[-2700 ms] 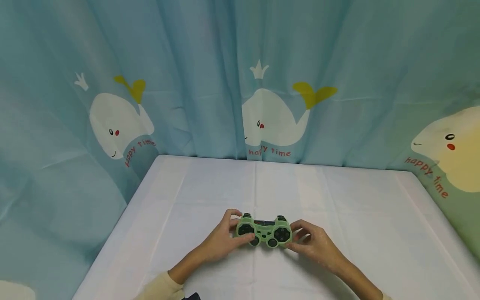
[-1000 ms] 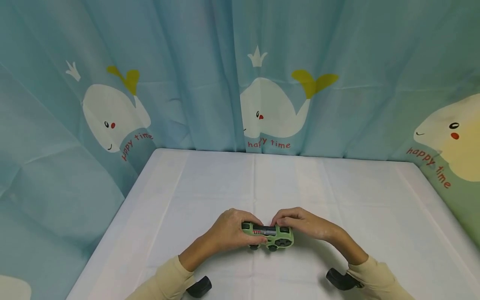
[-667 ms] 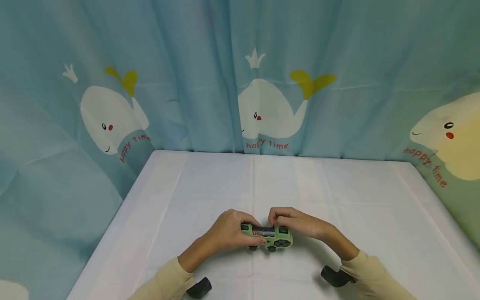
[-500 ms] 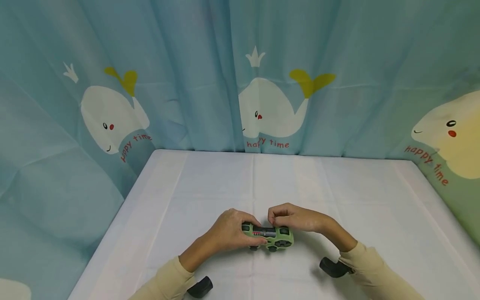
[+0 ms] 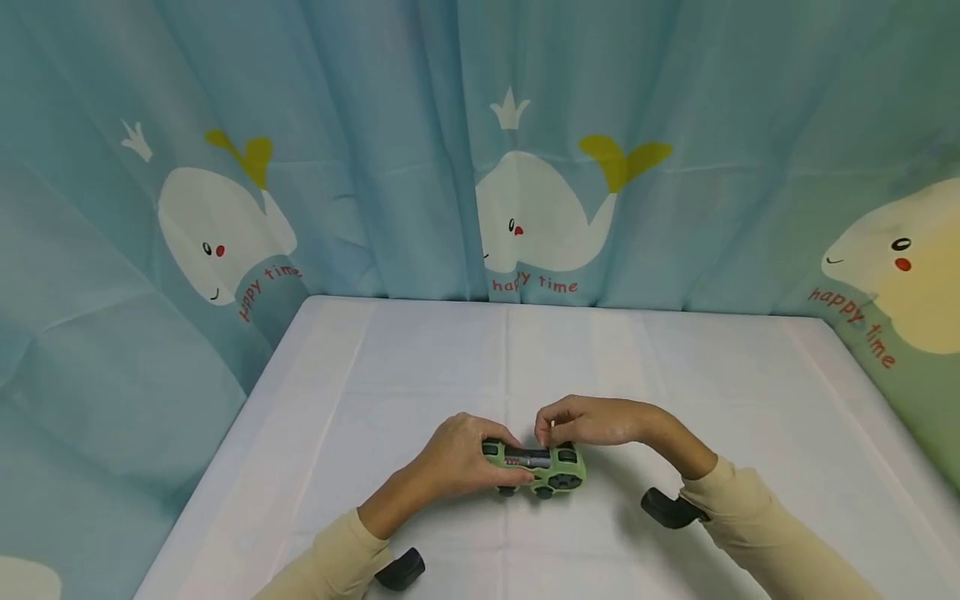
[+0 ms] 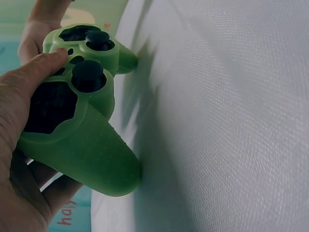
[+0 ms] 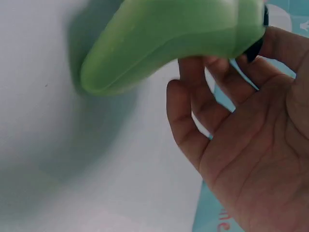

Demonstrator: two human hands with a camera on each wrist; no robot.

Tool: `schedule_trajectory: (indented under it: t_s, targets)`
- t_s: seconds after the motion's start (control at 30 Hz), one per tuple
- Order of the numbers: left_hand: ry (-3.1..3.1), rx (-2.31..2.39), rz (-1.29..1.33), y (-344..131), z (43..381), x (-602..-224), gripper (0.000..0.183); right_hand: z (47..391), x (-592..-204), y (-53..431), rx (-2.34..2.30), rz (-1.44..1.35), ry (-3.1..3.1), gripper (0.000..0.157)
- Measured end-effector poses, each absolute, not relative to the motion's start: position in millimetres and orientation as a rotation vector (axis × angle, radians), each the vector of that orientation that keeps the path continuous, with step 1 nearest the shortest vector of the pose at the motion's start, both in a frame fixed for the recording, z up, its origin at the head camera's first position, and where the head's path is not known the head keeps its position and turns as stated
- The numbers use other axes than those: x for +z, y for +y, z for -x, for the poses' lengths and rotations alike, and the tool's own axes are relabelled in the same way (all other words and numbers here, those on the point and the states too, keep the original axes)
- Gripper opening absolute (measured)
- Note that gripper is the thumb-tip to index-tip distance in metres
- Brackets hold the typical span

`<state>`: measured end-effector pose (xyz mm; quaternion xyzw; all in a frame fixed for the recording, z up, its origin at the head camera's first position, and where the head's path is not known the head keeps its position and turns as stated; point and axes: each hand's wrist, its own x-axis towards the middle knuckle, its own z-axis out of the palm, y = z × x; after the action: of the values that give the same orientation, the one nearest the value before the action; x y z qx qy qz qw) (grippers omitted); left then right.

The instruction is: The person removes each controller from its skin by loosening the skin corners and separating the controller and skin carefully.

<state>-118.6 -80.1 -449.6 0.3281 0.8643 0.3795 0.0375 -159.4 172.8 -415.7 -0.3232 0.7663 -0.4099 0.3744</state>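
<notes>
A game controller (image 5: 542, 482) in a soft green cover is held just over the white tabletop, its black shoulder buttons facing up. My left hand (image 5: 459, 458) grips its left half, thumb across the front and fingers behind. In the left wrist view, the dotted handle (image 6: 91, 150) of the controller hangs near the cloth, by my left palm. My right hand (image 5: 592, 419) has curled fingers at the controller's back edge, beside the right shoulder buttons. The right wrist view shows the cover's underside (image 7: 159, 38) with my right fingertips partly hidden behind it.
The table (image 5: 420, 358) wears a white cloth with fold lines. A blue curtain (image 5: 390, 167) with printed whales stands behind and beside it. Black wrist-worn devices (image 5: 670, 510) stick out from beige sleeves (image 5: 765, 517).
Earlier the controller faced up with a hand at each side. It has since tilted, my left hand wrapped further round, and my right hand moved to its back edge, its wrist lifting slightly lately.
</notes>
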Motion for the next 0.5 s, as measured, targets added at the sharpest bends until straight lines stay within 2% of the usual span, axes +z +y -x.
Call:
schedule_trajectory:
  t_s: [0.27,0.5]
  targets:
    - [2.684,1.148,-0.984,-79,117,-450,0.028,172,-441,178,-1.273,0.636,1.646,0.029]
    - [2.674,1.13,-0.947,-80,115,-448,0.031,175,-457,178,-1.371,0.657,1.505,0.021]
